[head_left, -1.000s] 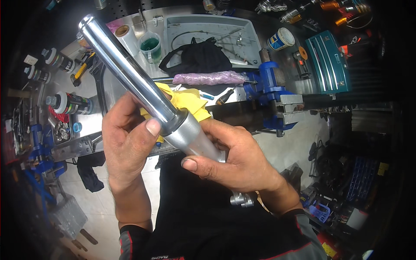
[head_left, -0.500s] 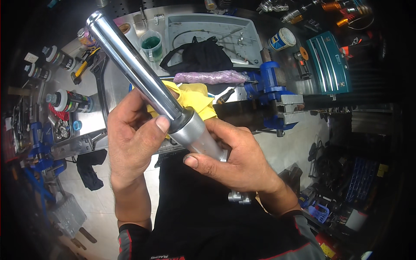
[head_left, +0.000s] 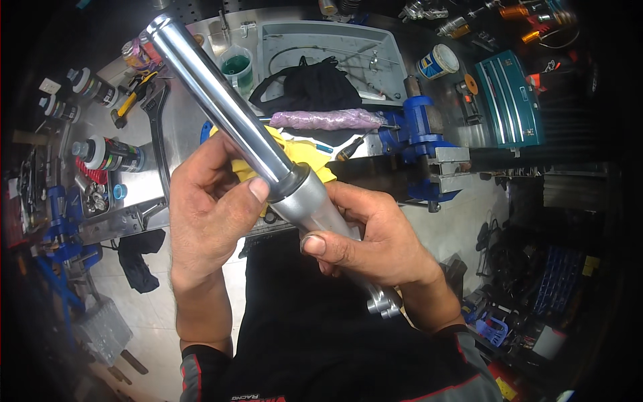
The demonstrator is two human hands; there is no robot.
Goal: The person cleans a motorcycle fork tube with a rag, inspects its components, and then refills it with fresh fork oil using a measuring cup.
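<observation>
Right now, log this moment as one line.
left hand: thumb at fork tube seal | right hand: grips lower fork leg | yellow cloth behind | blue vise on workbench

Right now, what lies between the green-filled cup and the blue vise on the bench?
In the head view, a black cloth and a purple wrapped roll lie between the cup and the vise.
</observation>
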